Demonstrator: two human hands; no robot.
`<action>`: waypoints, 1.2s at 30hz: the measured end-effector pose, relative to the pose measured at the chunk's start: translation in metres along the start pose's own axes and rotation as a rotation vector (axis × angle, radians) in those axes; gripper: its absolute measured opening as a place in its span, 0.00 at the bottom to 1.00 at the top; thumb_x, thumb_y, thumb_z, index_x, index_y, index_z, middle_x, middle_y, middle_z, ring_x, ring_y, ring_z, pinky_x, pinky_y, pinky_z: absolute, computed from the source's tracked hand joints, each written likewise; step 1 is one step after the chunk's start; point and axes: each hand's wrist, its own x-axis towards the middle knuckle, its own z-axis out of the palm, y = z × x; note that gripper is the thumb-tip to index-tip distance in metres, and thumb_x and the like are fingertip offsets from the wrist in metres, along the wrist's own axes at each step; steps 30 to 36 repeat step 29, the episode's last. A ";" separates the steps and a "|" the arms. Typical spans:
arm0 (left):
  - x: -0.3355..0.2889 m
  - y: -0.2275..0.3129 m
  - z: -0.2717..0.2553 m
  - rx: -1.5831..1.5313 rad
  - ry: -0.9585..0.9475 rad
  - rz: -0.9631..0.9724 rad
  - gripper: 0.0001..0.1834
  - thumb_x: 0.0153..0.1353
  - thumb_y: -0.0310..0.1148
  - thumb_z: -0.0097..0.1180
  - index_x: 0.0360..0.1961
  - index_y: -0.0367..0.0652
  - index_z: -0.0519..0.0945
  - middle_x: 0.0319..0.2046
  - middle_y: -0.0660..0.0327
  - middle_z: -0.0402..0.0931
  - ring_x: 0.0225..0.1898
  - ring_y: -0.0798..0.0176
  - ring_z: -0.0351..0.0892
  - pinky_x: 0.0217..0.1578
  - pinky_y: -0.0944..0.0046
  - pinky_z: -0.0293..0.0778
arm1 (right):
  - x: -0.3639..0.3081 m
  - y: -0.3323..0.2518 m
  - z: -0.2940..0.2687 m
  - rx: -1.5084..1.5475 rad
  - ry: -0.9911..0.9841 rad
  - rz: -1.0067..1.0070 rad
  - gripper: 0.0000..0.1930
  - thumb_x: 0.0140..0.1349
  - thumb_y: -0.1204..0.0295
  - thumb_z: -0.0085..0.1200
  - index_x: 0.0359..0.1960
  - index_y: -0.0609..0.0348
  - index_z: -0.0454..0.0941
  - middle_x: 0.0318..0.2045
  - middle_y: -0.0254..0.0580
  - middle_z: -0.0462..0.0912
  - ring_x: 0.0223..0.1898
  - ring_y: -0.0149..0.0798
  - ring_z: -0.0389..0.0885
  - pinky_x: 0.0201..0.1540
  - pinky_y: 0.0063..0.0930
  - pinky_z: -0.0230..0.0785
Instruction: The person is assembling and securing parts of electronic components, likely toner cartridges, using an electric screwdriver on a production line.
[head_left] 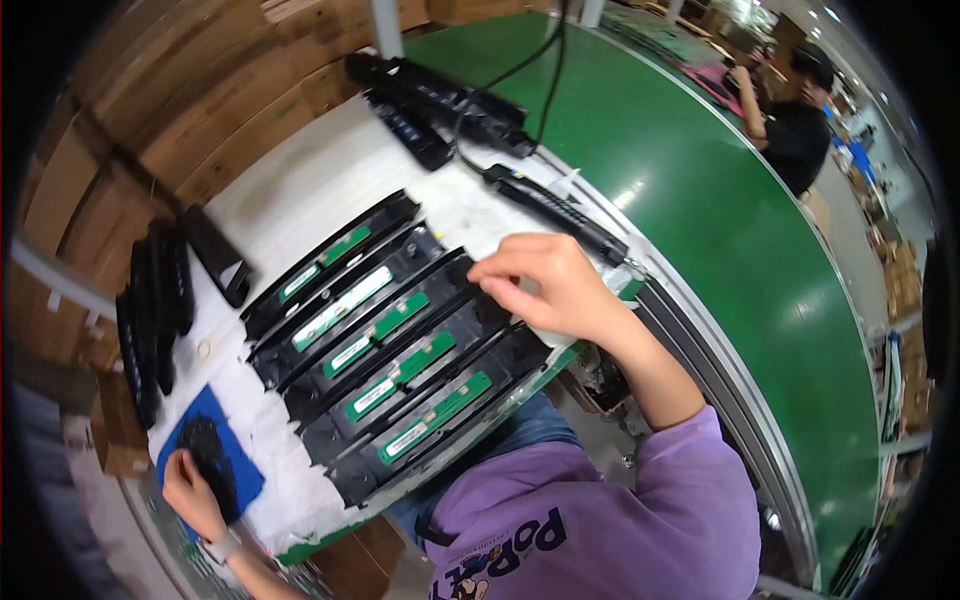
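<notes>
Several long black housings (390,350), each with a green circuit board (400,370) inside, lie side by side on a white work surface (300,180). My right hand (555,290) reaches over their far ends. Its thumb and fingertips pinch the end of one housing (462,300) near the middle of the row. My left hand (188,490), with a watch on its wrist, rests at the lower left on a blue pad (240,480). It is closed around a small black part (210,452) lying on the pad.
Loose black covers (150,310) are stacked left of the row. Black power strips (440,100) and a long black corded tool (560,210) lie at the far edge. A green conveyor belt (720,200) runs on the right, with another person (795,130) beside it. Cardboard boxes (200,90) stand behind.
</notes>
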 end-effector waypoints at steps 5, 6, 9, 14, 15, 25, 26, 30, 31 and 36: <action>0.004 0.011 -0.003 -0.827 -0.064 -0.414 0.09 0.65 0.30 0.47 0.38 0.35 0.75 0.25 0.60 0.74 0.22 0.67 0.69 0.23 0.70 0.64 | 0.010 0.047 -0.007 -0.724 0.132 0.083 0.13 0.49 0.69 0.59 0.36 0.59 0.78 0.28 0.39 0.77 0.32 0.42 0.77 0.33 0.34 0.72; 0.006 0.008 0.001 -1.393 -0.056 -0.579 0.09 0.66 0.29 0.45 0.40 0.35 0.74 0.26 0.62 0.72 0.22 0.71 0.65 0.23 0.73 0.61 | 0.011 0.055 -0.006 -0.868 0.126 0.133 0.15 0.48 0.67 0.60 0.37 0.60 0.77 0.29 0.39 0.76 0.34 0.43 0.77 0.35 0.35 0.73; 0.014 0.011 0.009 -2.030 -0.299 -0.621 0.09 0.67 0.27 0.42 0.44 0.33 0.69 0.31 0.59 0.69 0.24 0.70 0.60 0.25 0.72 0.60 | 0.021 0.064 -0.006 -0.910 0.121 0.208 0.18 0.47 0.65 0.61 0.38 0.61 0.77 0.30 0.43 0.77 0.34 0.45 0.78 0.35 0.36 0.74; 0.021 0.054 0.019 -2.206 -0.482 -0.652 0.08 0.68 0.28 0.40 0.41 0.32 0.68 0.33 0.56 0.67 0.26 0.69 0.59 0.27 0.71 0.61 | 0.030 0.086 -0.012 -0.917 -0.087 0.500 0.22 0.45 0.57 0.61 0.35 0.62 0.78 0.31 0.47 0.79 0.34 0.48 0.80 0.36 0.40 0.74; 0.022 0.064 0.020 -2.210 -0.494 -0.647 0.08 0.68 0.28 0.40 0.41 0.32 0.68 0.33 0.56 0.67 0.26 0.69 0.59 0.27 0.71 0.61 | 0.029 0.089 -0.015 -0.850 -0.123 0.542 0.24 0.44 0.54 0.61 0.34 0.63 0.79 0.32 0.48 0.79 0.34 0.48 0.80 0.37 0.41 0.74; 0.032 0.126 0.042 -2.016 -0.754 -0.645 0.09 0.67 0.28 0.43 0.41 0.32 0.69 0.31 0.55 0.71 0.23 0.71 0.61 0.25 0.73 0.62 | 0.018 0.091 -0.037 -0.692 -0.140 0.552 0.22 0.40 0.54 0.61 0.28 0.63 0.81 0.22 0.49 0.80 0.29 0.48 0.81 0.36 0.39 0.73; 0.034 0.125 0.046 -2.004 -0.788 -0.602 0.09 0.67 0.29 0.43 0.41 0.32 0.69 0.31 0.55 0.71 0.23 0.71 0.61 0.25 0.73 0.62 | 0.022 0.086 -0.041 -0.607 -0.065 0.546 0.22 0.40 0.54 0.61 0.28 0.63 0.81 0.21 0.49 0.80 0.28 0.49 0.81 0.35 0.39 0.73; 0.034 0.139 0.045 -1.932 -0.816 -0.555 0.08 0.67 0.29 0.43 0.41 0.33 0.70 0.31 0.55 0.71 0.23 0.71 0.61 0.24 0.73 0.62 | 0.040 0.069 -0.054 -0.287 0.088 0.476 0.21 0.44 0.54 0.59 0.29 0.62 0.81 0.20 0.50 0.80 0.27 0.43 0.82 0.35 0.39 0.73; 0.034 0.139 0.045 -1.932 -0.816 -0.555 0.08 0.67 0.29 0.43 0.41 0.33 0.70 0.31 0.55 0.71 0.23 0.71 0.61 0.24 0.73 0.62 | 0.040 0.069 -0.054 -0.287 0.088 0.476 0.21 0.44 0.54 0.59 0.29 0.62 0.81 0.20 0.50 0.80 0.27 0.43 0.82 0.35 0.39 0.73; 0.034 0.139 0.045 -1.932 -0.816 -0.555 0.08 0.67 0.29 0.43 0.41 0.33 0.70 0.31 0.55 0.71 0.23 0.71 0.61 0.24 0.73 0.62 | 0.040 0.069 -0.054 -0.287 0.088 0.476 0.21 0.44 0.54 0.59 0.29 0.62 0.81 0.20 0.50 0.80 0.27 0.43 0.82 0.35 0.39 0.73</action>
